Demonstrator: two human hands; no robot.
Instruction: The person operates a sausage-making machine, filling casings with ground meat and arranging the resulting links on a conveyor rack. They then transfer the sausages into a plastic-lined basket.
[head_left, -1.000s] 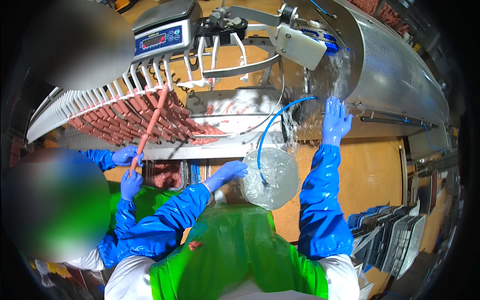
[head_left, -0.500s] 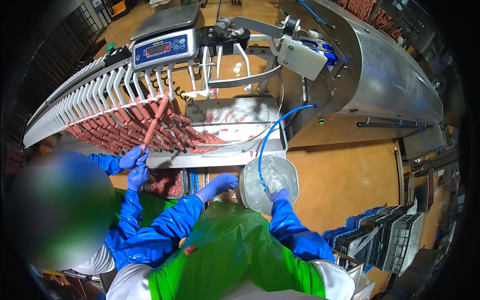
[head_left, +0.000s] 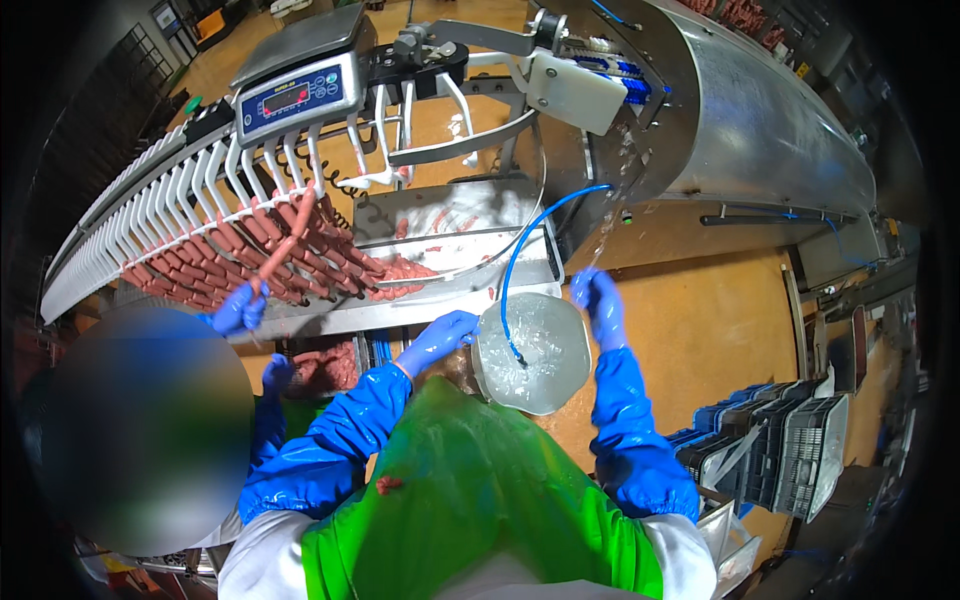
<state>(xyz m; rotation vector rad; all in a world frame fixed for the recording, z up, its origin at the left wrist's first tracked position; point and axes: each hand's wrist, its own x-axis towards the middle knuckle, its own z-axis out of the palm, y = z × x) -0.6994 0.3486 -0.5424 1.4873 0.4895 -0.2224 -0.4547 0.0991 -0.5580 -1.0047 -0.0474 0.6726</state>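
My gloved left hand (head_left: 438,340) grips the left rim of a pale plastic bucket (head_left: 550,365) of water, with a blue hose (head_left: 511,265) hanging into it. My gloved right hand (head_left: 600,305) is raised just right of the bucket, fingers loosely bent and holding nothing, with water drops in the air above it. Behind the bucket stand a steel tray (head_left: 460,220) with meat scraps and a steel machine housing (head_left: 760,130).
At left, a co-worker's gloved hand (head_left: 238,310) holds a sausage strand below a hook rack (head_left: 200,170) full of sausages. A scale (head_left: 295,95) sits above it, a meat-filled crate (head_left: 325,365) below. Stacked crates (head_left: 770,450) stand at right.
My right hand went from high under spraying water down into the bucket, then out to its right. My left hand has moved to the rim. The co-worker's hands have separated.
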